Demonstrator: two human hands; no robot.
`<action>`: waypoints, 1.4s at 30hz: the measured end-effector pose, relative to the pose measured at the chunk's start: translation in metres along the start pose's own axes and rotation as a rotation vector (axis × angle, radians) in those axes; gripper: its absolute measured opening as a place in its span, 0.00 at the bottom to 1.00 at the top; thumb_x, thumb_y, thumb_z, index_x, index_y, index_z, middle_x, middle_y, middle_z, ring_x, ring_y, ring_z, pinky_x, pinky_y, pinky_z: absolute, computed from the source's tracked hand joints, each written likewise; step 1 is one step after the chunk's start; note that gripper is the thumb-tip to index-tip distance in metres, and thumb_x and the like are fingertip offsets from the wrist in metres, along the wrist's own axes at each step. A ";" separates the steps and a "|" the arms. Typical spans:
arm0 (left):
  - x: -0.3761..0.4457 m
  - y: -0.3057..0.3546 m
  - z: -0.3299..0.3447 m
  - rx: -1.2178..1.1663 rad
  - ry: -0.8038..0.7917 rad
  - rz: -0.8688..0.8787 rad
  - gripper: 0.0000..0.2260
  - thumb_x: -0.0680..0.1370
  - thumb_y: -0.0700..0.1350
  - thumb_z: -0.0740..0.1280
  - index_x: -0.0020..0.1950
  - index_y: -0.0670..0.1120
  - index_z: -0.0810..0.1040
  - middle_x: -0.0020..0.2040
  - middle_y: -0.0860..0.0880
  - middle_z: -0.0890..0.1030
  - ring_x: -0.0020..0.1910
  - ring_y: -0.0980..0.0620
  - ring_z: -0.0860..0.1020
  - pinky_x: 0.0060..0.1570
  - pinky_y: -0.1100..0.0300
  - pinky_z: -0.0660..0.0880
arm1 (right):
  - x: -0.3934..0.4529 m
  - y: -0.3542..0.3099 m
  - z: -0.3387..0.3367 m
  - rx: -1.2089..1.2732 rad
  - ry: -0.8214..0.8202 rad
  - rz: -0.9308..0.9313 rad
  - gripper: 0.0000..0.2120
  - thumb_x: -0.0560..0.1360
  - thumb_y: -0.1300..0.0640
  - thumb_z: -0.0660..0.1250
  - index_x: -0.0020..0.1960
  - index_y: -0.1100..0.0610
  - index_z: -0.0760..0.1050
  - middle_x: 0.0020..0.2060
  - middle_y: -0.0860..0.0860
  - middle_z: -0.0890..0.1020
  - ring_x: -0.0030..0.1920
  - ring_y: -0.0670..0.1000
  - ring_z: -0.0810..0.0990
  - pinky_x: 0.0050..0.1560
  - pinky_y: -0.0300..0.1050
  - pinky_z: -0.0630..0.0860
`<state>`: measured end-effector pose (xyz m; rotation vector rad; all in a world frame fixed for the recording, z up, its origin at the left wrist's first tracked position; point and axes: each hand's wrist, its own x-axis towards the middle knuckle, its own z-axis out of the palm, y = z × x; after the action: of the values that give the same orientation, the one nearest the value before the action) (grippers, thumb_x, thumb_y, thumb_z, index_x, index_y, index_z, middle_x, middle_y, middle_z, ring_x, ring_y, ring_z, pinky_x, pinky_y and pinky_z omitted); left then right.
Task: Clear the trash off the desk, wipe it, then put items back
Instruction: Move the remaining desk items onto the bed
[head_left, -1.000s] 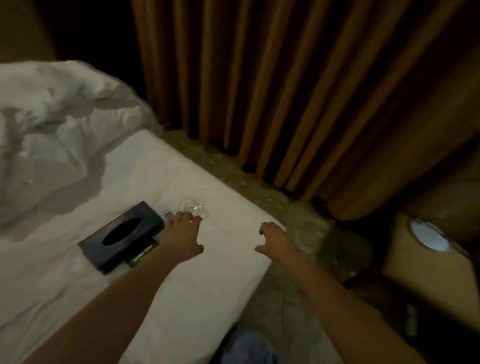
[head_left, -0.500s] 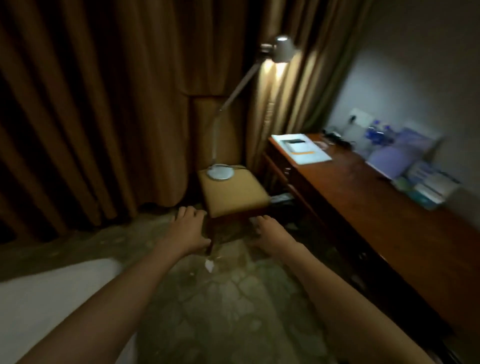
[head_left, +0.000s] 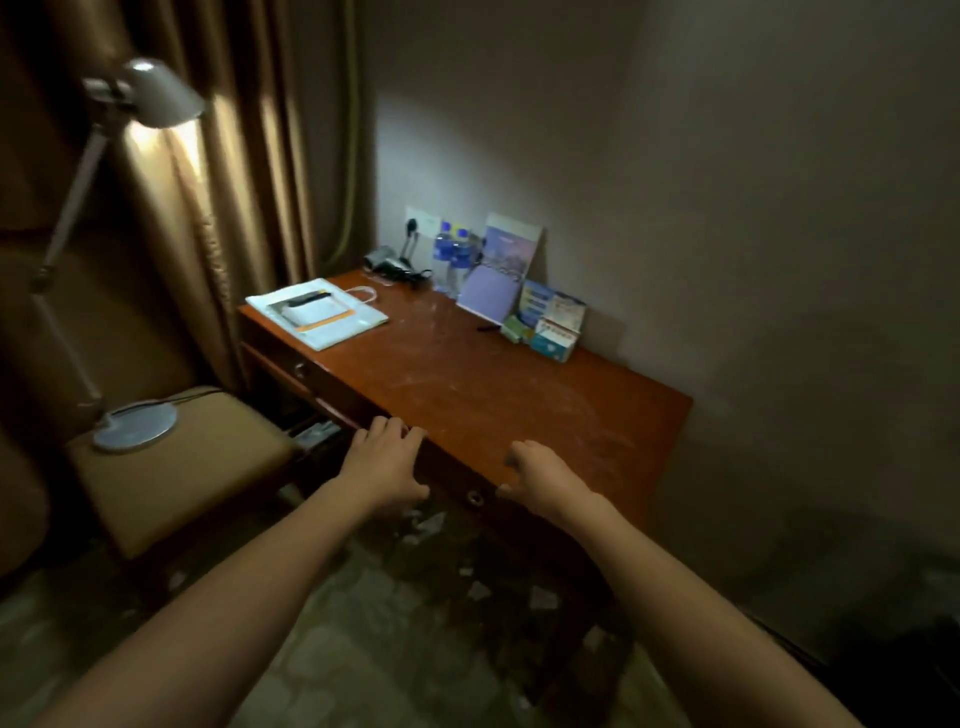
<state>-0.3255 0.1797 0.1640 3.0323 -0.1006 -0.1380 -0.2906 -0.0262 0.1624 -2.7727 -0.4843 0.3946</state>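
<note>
Head view shows a brown wooden surface (head_left: 467, 384) standing against a grey wall. Both hands reach out toward its near edge. Left hand (head_left: 387, 465) hangs at the front edge, fingers loose and a little spread, holding nothing. Right hand (head_left: 540, 475) is just beside it at 3 o'clock, fingers loosely curled, also holding nothing (I cannot tell if either hand touches the wood).

At 11 o'clock on the surface lies a white paper bag (head_left: 317, 314) with an orange stripe. At 12 o'clock, by the wall, sit a dark hair dryer (head_left: 387, 262) and two water bottles (head_left: 452, 254). Next to them, at 1 o'clock, stand some cards and leaflets (head_left: 506, 265) and small boxes (head_left: 553, 330).

Far off at 9 o'clock, a lamp (head_left: 135, 426) stands on a padded stool (head_left: 197, 467) in front of brown curtains (head_left: 244, 171). Bits of paper (head_left: 426, 525) lie on the floor under the hands.
</note>
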 end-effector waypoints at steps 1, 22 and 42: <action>0.015 0.007 0.000 0.007 -0.011 0.023 0.34 0.74 0.58 0.66 0.75 0.49 0.58 0.69 0.46 0.64 0.69 0.44 0.60 0.67 0.50 0.61 | 0.002 0.013 -0.001 0.020 0.016 0.024 0.18 0.76 0.53 0.67 0.64 0.57 0.70 0.61 0.53 0.73 0.58 0.52 0.73 0.56 0.42 0.72; 0.392 0.004 0.033 -0.005 -0.253 0.234 0.34 0.73 0.59 0.67 0.75 0.50 0.59 0.72 0.45 0.63 0.71 0.44 0.60 0.68 0.50 0.61 | 0.243 0.155 -0.023 0.168 0.075 0.533 0.18 0.75 0.52 0.69 0.62 0.56 0.71 0.60 0.52 0.74 0.58 0.50 0.75 0.58 0.43 0.75; 0.632 0.071 0.062 -0.174 -0.295 0.316 0.34 0.73 0.52 0.70 0.75 0.50 0.60 0.72 0.45 0.63 0.71 0.47 0.61 0.68 0.53 0.64 | 0.450 0.306 -0.087 0.383 0.221 0.668 0.19 0.74 0.54 0.71 0.62 0.56 0.72 0.57 0.52 0.76 0.53 0.49 0.75 0.50 0.40 0.75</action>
<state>0.2920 0.0587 0.0547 2.7572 -0.5550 -0.5333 0.2312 -0.1579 0.0433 -2.4806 0.5334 0.2730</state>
